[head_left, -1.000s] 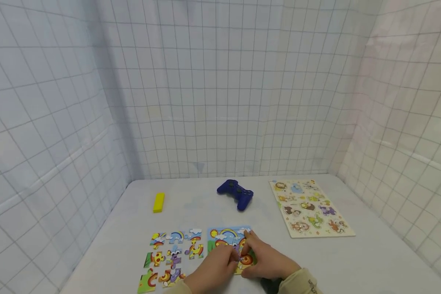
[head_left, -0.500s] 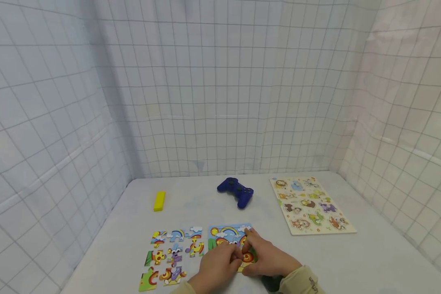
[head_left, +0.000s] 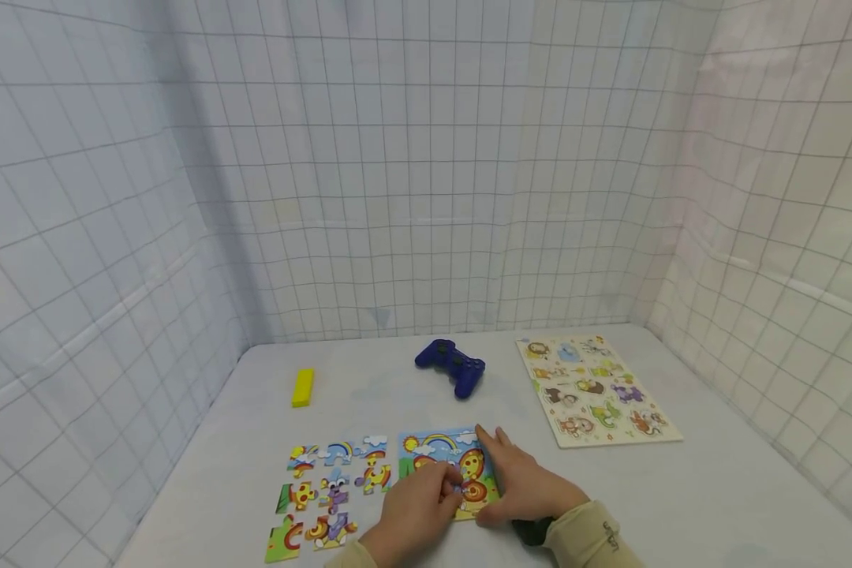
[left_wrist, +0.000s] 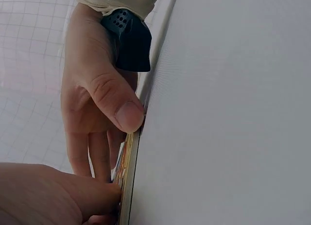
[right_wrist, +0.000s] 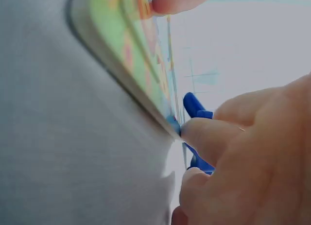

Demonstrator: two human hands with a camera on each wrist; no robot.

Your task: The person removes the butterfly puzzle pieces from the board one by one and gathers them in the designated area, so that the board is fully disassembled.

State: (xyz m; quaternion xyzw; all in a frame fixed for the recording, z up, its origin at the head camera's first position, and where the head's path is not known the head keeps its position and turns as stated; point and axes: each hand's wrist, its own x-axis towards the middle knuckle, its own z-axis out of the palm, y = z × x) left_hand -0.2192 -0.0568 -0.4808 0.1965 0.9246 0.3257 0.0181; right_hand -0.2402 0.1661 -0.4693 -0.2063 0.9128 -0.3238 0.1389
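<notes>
A square jigsaw puzzle board (head_left: 474,464) with a rainbow and cartoon animals lies flat on the white table. My left hand (head_left: 417,505) covers its near left part, its curled fingertips touching the picture; whether they pinch a piece is hidden. Across the board's right side my right hand (head_left: 528,483) holds it, the thumb at the near edge and a fingertip at the far corner. In the right wrist view that fingertip (right_wrist: 194,135) meets the board's corner. Several loose jigsaw pieces (head_left: 334,491) lie spread out in rows left of the board.
Behind the board sits a blue game controller (head_left: 451,366). A yellow block (head_left: 302,387) lies at the back left. At the back right is a flat animal picture board (head_left: 589,394). White gridded cloth (head_left: 433,197) rises behind and at both sides.
My right hand has shifted right, from over the board's picture to its right edge, uncovering more of the picture. The left hand stays on the board. The head view has shifted slightly.
</notes>
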